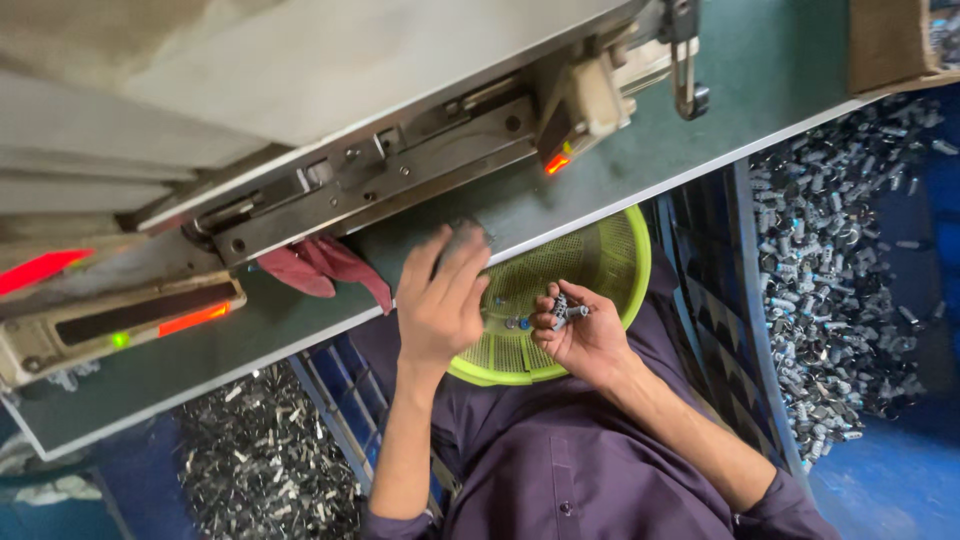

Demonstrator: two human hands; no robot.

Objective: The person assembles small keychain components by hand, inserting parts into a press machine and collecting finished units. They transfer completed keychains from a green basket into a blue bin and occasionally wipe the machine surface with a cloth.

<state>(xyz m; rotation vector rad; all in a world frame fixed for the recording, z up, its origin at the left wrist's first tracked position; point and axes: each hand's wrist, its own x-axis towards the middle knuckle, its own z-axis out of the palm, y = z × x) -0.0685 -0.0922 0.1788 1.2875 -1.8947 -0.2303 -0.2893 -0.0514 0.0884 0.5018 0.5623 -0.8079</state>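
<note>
My left hand [440, 300] reaches up onto the edge of the green work table [760, 70]. Its fingertips lie on a small dark grey piece [466, 238] that is blurred by motion, and I cannot tell whether they grip it. My right hand [588, 338] is curled around a bunch of small grey metal parts [563, 310], held over a lime-green perforated plastic basket [640, 260] on my lap. A couple of small parts lie in the basket beside that hand.
A grey metal machine [400, 170] with lit orange indicators stands on the table, and a red cloth [320, 265] hangs under it. A blue crate [830, 250] of small metal parts is at the right. More metal pieces [260, 450] are piled lower left. A cardboard box [885, 40] sits top right.
</note>
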